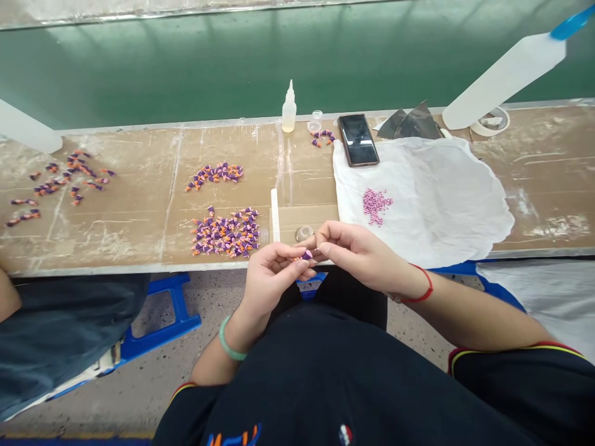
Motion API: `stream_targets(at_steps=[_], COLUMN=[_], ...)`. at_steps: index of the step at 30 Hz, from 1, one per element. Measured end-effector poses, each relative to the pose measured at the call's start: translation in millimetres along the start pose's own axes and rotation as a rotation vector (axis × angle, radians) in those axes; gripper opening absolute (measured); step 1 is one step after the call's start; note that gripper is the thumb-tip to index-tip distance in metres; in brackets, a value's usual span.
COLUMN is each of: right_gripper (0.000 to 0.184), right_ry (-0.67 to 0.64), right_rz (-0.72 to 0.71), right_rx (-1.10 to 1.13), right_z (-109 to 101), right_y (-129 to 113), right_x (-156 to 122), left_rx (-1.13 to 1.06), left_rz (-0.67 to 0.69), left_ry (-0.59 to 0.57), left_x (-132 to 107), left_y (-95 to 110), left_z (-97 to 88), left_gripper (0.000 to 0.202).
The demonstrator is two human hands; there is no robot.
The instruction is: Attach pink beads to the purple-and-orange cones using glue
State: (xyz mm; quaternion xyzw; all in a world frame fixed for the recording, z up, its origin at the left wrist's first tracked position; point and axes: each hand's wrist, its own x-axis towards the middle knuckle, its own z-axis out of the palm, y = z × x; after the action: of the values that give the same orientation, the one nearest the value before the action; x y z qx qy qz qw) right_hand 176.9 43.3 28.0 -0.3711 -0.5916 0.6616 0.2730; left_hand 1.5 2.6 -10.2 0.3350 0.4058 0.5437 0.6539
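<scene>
Along the scuffed desk (139, 244), the left hand (274, 272) and right hand (357, 254) hold a small purple piece (307, 254) pinched between their fingers (331, 234), just right of the heaped purple-and-orange pieces (225, 232) (a light, steady pinch suits something this small).

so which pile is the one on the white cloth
The small pink beads, the only pile on the white cloth. They are finer and all one colour, while the purple and orange pieces lie straight on the wooden bench.
</scene>
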Motion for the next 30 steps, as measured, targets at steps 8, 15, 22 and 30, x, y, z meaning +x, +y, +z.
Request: stream_targets(at_steps=[8,15,22,30], right_gripper=[0.014,0.013,0.012,0.011], right_ry=[0.021,0.054,0.061,0.093], right_rz=[-0.145,-0.191,-0.187,-0.235], right_rx=[-0.119,-0.177,-0.21,-0.33], right_z=[1.5,2.1,0.7,-0.1], right_y=[-6.2,-6.8,-4.3,-2.2], right_x=[-10.6,-15.4,-17.8,-19.1], left_rx=[0.053,0.078,0.071,0.063], left_rz=[0.003,0.005,0.008,-0.011], left_ry=[0.0,-0.007,-0.013,-0.007], left_x=[-7.3,-8.0,-8.4,-8.8], left_y=[1.0,1.0,-1.9,-1.5], left_z=[6.5,9.4,10.4,13.1], left_gripper=[0.033,0.034,0.033,0.034])
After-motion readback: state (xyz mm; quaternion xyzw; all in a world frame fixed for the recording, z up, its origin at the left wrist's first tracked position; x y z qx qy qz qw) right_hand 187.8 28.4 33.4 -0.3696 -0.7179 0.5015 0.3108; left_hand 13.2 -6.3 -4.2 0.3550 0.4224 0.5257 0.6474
